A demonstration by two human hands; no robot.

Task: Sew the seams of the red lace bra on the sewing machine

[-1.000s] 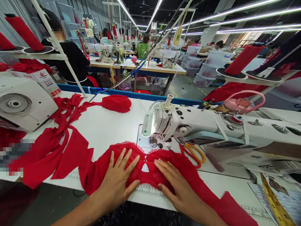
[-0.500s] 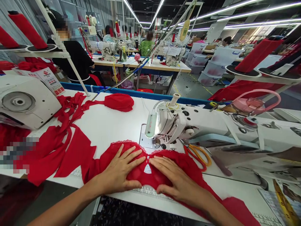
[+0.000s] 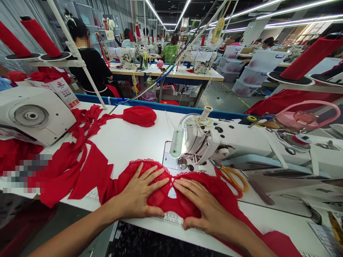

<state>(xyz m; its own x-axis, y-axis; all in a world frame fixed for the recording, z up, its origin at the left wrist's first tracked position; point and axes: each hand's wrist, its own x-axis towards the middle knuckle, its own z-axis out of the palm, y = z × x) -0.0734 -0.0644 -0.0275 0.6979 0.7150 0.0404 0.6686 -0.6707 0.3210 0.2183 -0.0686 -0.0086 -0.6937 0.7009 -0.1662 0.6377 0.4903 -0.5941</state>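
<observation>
A red lace-edged bra lies spread on the white sewing table, its two cups side by side with a small gap at the centre. My left hand rests flat on the left cup, fingers spread. On the right cup lies my right hand, palm down, thumb apart from the other fingers. Just beyond the bra stands the sewing machine head, its needle plate close to the lace edge. A printed ruler strip shows below the cups.
Red fabric pieces lie at left, near another machine. A red bundle sits farther back. Orange-handled scissors lie right of the bra. Red thread cones stand on a rack. A co-worker in black sits beyond.
The whole view has shifted slightly, so the scene sits a little farther right. Both hands stay flat on the bra, with hardly any movement over it.
</observation>
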